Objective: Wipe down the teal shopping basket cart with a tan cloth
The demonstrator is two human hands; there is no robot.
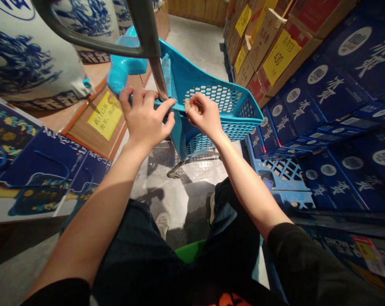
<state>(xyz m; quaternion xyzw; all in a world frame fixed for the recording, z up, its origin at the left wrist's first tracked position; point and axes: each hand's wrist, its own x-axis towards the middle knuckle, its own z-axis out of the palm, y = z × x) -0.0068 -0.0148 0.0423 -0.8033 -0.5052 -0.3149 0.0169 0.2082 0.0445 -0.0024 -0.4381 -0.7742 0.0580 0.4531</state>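
A blue plastic shopping cart basket [181, 136] with perforated walls stands in front of me, under a dark grey handle frame [149, 38]. My left hand [147, 110] lies over the near rim by the metal post, fingers curled across it, thumb and index finger reaching right. My right hand [206, 114] is closed in a pinch round a crumpled beige cloth [188, 106], right against the same rim. Most of the cloth is hidden by the fingers. A glossy light-blue plastic piece [118, 74] sits beyond my left hand.
Large blue-and-white jars [20, 55] stand on a wooden platform at left, with a yellow sign [106, 114]. Stacked dark blue boxes [326, 85] and brown cartons [262, 38] line the right side. A phone-like object [268, 183] lies on a blue pallet [288, 197]. A green seat edge [190, 250] shows below me.
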